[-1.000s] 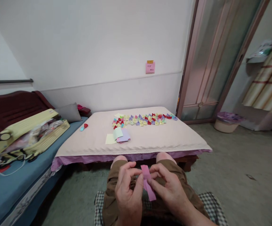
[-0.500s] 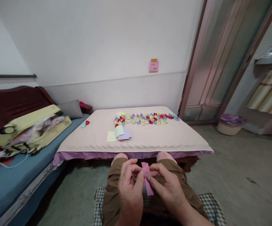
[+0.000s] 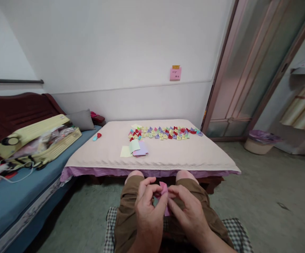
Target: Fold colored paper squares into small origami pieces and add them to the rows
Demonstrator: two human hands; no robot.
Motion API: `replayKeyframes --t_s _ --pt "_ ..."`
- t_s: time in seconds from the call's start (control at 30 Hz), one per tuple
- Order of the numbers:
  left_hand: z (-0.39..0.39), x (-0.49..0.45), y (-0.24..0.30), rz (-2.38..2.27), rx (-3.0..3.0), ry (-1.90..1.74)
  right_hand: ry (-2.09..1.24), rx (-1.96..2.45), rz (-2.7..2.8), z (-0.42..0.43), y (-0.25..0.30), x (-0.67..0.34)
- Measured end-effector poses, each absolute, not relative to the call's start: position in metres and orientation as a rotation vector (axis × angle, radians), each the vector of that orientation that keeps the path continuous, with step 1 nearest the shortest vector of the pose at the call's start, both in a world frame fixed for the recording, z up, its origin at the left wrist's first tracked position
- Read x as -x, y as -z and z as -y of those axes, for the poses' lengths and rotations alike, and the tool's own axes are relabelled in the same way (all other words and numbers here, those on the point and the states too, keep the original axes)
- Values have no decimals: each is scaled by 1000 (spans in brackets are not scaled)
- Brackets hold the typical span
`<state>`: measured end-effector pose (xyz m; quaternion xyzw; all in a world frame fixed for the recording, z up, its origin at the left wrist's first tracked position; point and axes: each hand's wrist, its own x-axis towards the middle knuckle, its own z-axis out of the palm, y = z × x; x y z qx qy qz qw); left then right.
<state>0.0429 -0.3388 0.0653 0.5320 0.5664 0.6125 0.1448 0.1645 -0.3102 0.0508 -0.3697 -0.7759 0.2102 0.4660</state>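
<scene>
A folded strip of pink paper (image 3: 163, 186) is held between my two hands, above my lap. My left hand (image 3: 151, 207) pinches it from the left, thumb over its middle. From the right, the fingers and thumb of my right hand (image 3: 185, 205) grip the same paper. Its upper tip and a lower bit (image 3: 167, 211) show; the middle is hidden by my fingers. Beyond my knees, on the covered table, lie many small folded paper pieces (image 3: 169, 136) in red, yellow and purple. Nearer to me rests a stack of coloured paper sheets (image 3: 140, 149).
A pale cloth covers the low table (image 3: 189, 158). Two small folded pieces (image 3: 97, 137) lie at its left. An open yellow suitcase (image 3: 36, 131) sits on the blue-covered seat (image 3: 36, 189). A pink note (image 3: 175, 73) hangs on the wall. A bin (image 3: 260, 142) stands at the right.
My left thumb has moved up and right over the pink strip, so less of it shows and it looks more folded. The view has shifted slightly.
</scene>
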Motion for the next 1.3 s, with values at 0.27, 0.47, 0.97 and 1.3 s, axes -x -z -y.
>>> replayKeyframes --t_s 0.27,0.47,0.97,1.3 --pt "338 -41 -63 -1530 -1544 -1766 -470 830 1905 308 -47 -165" --pt "333 -32 -70 -1543 -1532 -1670 -720 833 1901 310 -51 -167" --pt "340 -38 -76 -1212 -1137 -1650 -1616 676 1365 306 -56 -177" --pt "343 -30 -77 -1074 -1120 -1592 -1909 486 1137 307 -58 -184"
